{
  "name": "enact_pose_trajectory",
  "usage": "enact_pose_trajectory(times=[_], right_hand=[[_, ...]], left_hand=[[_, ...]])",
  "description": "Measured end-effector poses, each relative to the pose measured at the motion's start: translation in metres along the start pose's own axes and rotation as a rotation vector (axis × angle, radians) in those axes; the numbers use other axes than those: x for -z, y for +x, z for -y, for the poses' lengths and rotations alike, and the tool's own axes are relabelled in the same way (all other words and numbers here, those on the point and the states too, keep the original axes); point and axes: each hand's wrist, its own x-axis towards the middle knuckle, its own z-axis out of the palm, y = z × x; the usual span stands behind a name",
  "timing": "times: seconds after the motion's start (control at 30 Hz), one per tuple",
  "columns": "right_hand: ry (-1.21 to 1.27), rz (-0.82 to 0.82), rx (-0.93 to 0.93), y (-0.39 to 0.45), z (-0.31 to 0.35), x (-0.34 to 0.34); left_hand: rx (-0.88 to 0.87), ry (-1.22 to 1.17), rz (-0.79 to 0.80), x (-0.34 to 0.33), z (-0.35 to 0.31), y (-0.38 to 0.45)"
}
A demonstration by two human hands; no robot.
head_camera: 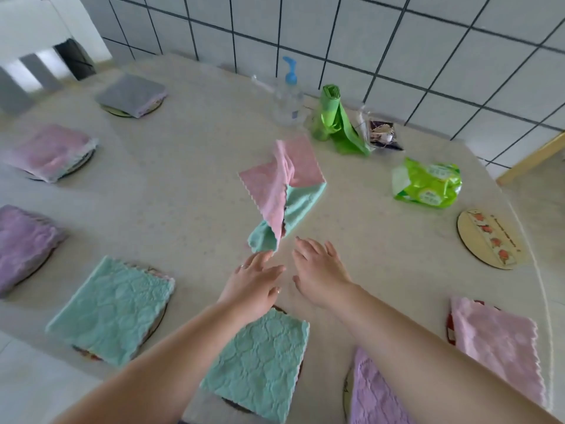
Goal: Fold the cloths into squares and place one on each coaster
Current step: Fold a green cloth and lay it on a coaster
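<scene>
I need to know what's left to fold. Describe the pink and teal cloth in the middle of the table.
The pink and teal cloth is a soft, fluffy-looking two-sided towel with zigzag edges, pink on one face, teal on the other. It is unfolded, twisted and crumpled, blurred as if in motion, over the table's middle. The left hand reaches to its lower teal corner; whether it touches is unclear.

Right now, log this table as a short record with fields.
unfolded cloth: pink and teal cloth, crumpled at table centre
left hand: open, fingertips at the cloth's near corner
right hand: open, beside it, holding nothing
bare coaster: far right, no cloth on it
covered coasters: seven with folded cloths, e.g. teal cloth
clutter: pump bottle, green packet
</scene>
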Motion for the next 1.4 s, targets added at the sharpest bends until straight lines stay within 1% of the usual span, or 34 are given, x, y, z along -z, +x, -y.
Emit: enact_pose_trajectory(times=[0.07,0.13,0.23,0.27,0.37,0.43,0.47,0.5,0.6,0.67,0.73,0.8,0.9,0.97,1.07,1.13,1.17,1.23,1.27,1.3,1.33,1.4], right_hand=[[-0.023,-0.018,0.043,0.017,0.001,0.004],[-0.045,-0.007,0.100,0.032,0.001,0.009],[-0.069,0.061,0.147,0.047,-0.003,0.012],[-0.085,0.059,0.153,0.052,-0.006,0.011],[-0.106,0.007,0.190,0.061,-0.015,0.008],[-0.123,-0.057,0.215,0.065,-0.018,0.004],[-0.136,-0.045,0.196,0.065,-0.019,0.006],[-0.134,-0.093,0.181,0.065,-0.019,0.006],[-0.028,-0.033,0.070,0.063,-0.021,0.011],[-0.043,-0.057,0.094,0.059,-0.027,0.015],[-0.063,-0.072,0.113,0.050,-0.032,0.023],[-0.038,-0.146,0.098,0.039,-0.039,0.027],[-0.026,-0.222,0.057,0.017,-0.044,0.035],[-0.029,-0.232,0.041,0.003,-0.047,0.036],[-0.024,-0.275,0.032,-0.022,-0.050,0.046],[-0.030,-0.305,-0.005,-0.038,-0.055,0.053],[-0.016,-0.326,-0.011,-0.047,-0.056,0.056],[0.020,-0.377,-0.012,-0.066,-0.059,0.062],[0.030,-0.395,-0.011,-0.075,-0.061,0.063],[0.054,-0.410,-0.016,-0.085,-0.063,0.065],[0.100,-0.424,-0.031,-0.094,-0.065,0.067],[0.229,-0.442,-0.070,-0.114,-0.069,0.073]], left_hand=[[0.014,0.066,0.046,0.001,0.002,0.008],[0.019,0.117,0.038,0.003,0.007,0.018],[0.007,0.150,-0.047,0.001,0.018,0.029],[0.001,0.142,-0.085,0.001,0.021,0.032],[-0.024,0.078,-0.163,0.001,0.031,0.041],[-0.040,0.016,-0.192,0.003,0.035,0.044],[-0.032,-0.050,-0.221,0.005,0.036,0.045],[-0.004,-0.151,-0.270,0.007,0.035,0.045],[0.199,-0.526,-0.433,0.016,0.030,0.046],[0.350,-0.741,-0.493,0.025,0.025,0.047],[0.420,-0.838,-0.518,0.035,0.019,0.044],[0.376,-0.820,-0.531,0.043,0.013,0.038],[0.216,-0.735,-0.560,0.056,0.004,0.024],[0.113,-0.608,-0.554,0.062,0.000,0.015],[0.020,-0.458,-0.543,0.072,-0.008,-0.002],[-0.096,-0.345,-0.553,0.076,-0.011,-0.012],[-0.154,-0.259,-0.531,0.078,-0.012,-0.016],[-0.207,-0.113,-0.462,0.079,-0.015,-0.022],[-0.221,-0.076,-0.474,0.081,-0.017,-0.025],[-0.235,-0.064,-0.522,0.082,-0.020,-0.027],[-0.242,-0.075,-0.584,0.084,-0.023,-0.030],[-0.219,-0.158,-0.659,0.090,-0.036,-0.037]])
